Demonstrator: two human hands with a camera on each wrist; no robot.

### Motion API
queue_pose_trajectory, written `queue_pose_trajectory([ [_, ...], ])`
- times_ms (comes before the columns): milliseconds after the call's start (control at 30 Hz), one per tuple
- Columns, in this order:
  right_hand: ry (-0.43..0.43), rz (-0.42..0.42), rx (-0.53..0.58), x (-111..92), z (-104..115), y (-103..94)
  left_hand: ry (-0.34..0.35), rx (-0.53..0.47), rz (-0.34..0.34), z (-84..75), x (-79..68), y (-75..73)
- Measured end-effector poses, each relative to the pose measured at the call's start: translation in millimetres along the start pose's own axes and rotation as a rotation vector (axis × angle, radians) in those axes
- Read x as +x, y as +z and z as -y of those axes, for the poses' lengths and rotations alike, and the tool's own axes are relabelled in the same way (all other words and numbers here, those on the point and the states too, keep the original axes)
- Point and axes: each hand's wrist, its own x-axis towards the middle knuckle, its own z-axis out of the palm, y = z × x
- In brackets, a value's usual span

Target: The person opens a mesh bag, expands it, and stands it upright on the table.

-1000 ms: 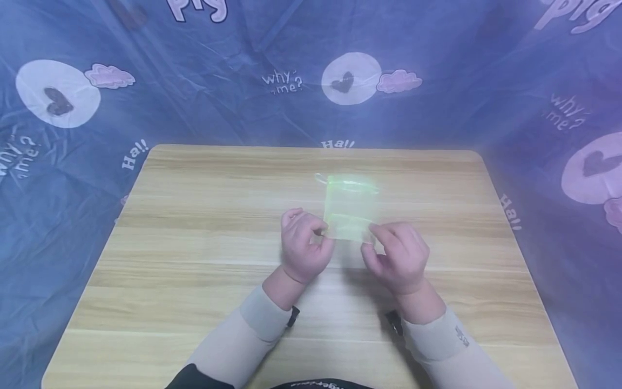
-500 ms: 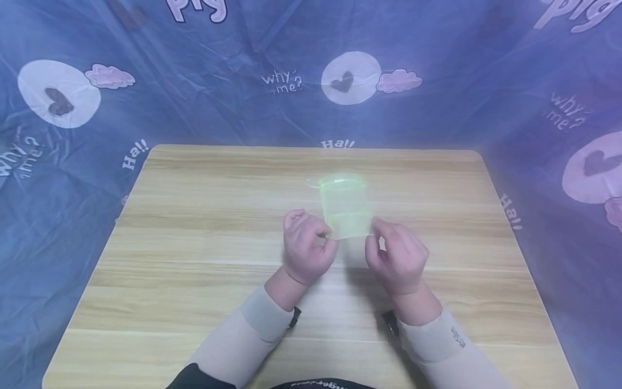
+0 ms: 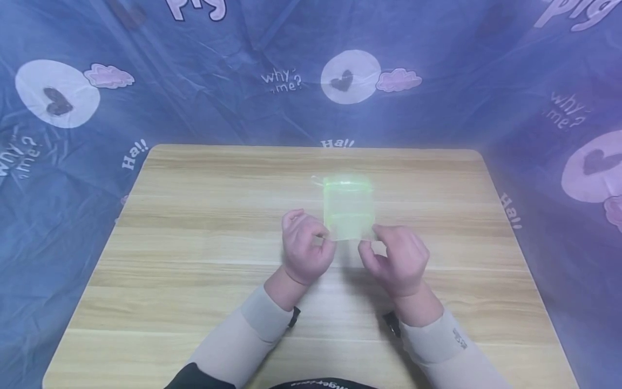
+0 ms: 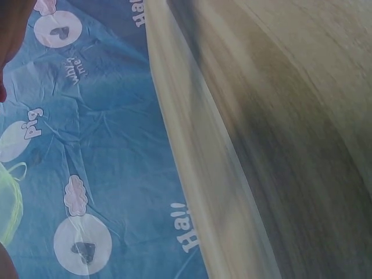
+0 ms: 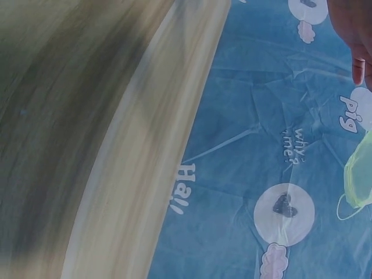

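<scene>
A sheer yellow-green drawstring pouch (image 3: 349,202) is spread out above the middle of the table, a thin loop of cord at its far left corner. My left hand (image 3: 308,249) pinches its near left corner between thumb and forefinger. At the near right corner, my right hand (image 3: 399,260) holds the edge, thumb lower and forefinger on the corner. Only the looped end of the pouch (image 4: 8,209) shows at the border of the left wrist view. The right wrist view catches another part of the pouch (image 5: 359,171), below some fingers of the right hand (image 5: 352,29).
The wood-grain table (image 3: 194,259) has rounded far corners. Behind it and along both sides hangs a blue printed cloth (image 3: 233,81). Dark straps show at both wrists below the light sleeves (image 3: 238,335).
The pouch's far end swung left, then back right a little. My right thumb and forefinger drew together, then spread apart again at the near edge. The left hand barely moved.
</scene>
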Motion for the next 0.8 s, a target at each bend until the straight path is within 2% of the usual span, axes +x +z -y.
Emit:
queue_pose_trajectory([
  [233,-0.077,-0.033,0.018,10,1,4.3,0.024,0.032,0.01,1.5,-0.7,-1.1],
  [367,-0.083,-0.049,0.004,11,0,5.0,0.111,0.081,0.018,5.7,-1.5,-1.8],
  [467,-0.09,-0.054,-0.005,10,-1,5.1,0.169,0.101,-0.003,8.4,-1.4,-1.1],
  [700,-0.079,-0.06,-0.021,4,-2,3.8,0.174,0.073,-0.037,6.4,1.1,0.1],
  [800,-0.072,-0.028,-0.007,4,-1,2.1,0.165,0.063,-0.04,4.4,1.2,0.4],
])
